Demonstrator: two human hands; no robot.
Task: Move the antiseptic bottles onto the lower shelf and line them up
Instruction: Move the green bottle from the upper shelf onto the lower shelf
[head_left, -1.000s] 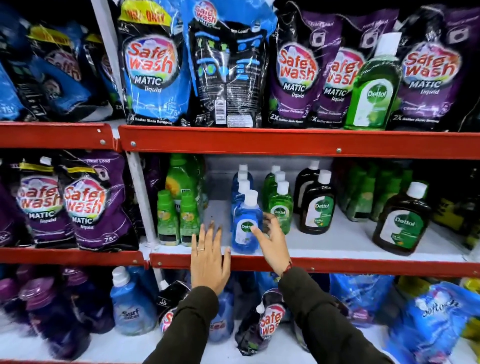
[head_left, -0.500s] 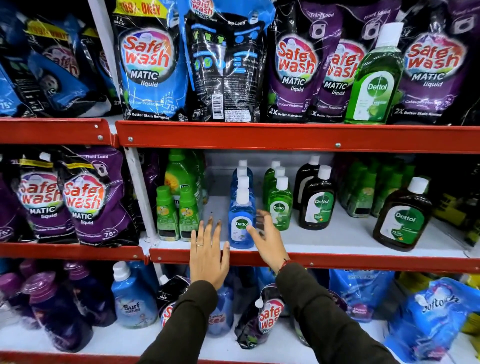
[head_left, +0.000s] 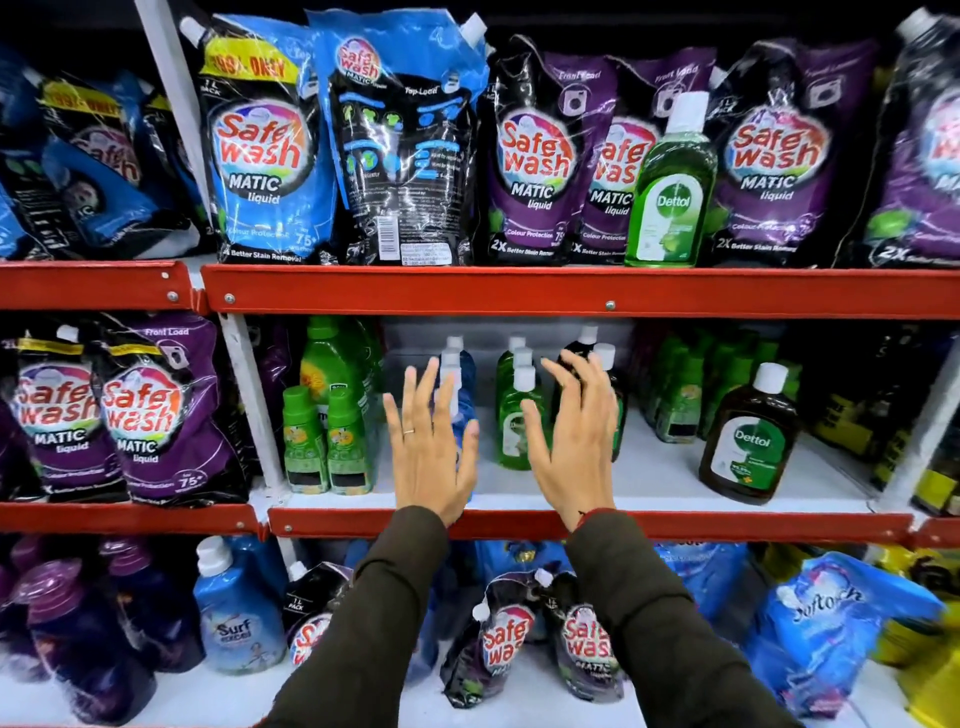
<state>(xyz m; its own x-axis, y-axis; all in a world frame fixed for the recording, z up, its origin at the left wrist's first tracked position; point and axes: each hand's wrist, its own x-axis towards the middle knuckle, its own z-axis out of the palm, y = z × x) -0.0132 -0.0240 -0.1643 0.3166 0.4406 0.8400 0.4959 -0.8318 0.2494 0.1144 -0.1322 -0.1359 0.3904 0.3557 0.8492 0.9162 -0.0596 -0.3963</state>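
A tall green Dettol bottle (head_left: 671, 187) stands on the upper shelf (head_left: 519, 291) among purple pouches. On the middle shelf (head_left: 649, 478), rows of small Dettol bottles run front to back: blue ones (head_left: 464, 382), green ones (head_left: 511, 415) and dark brown ones (head_left: 600, 358). A larger brown Dettol bottle (head_left: 750, 436) stands alone to the right. My left hand (head_left: 431, 447) is raised with fingers spread in front of the blue row. My right hand (head_left: 574, 441) is likewise spread in front of the green and brown rows. Neither holds anything.
Small green bottles (head_left: 322, 441) stand left of the rows, more green bottles (head_left: 685, 395) at the back right. Safe Wash pouches (head_left: 265, 150) fill the upper shelf and the left bay. The bottom shelf holds detergent bottles (head_left: 234, 618) and pouches. A white upright post (head_left: 249, 400) divides the bays.
Both hands have lifted off the shelf edge and away from the blue bottle, rising with fingers spread. The view has tilted slightly upward.
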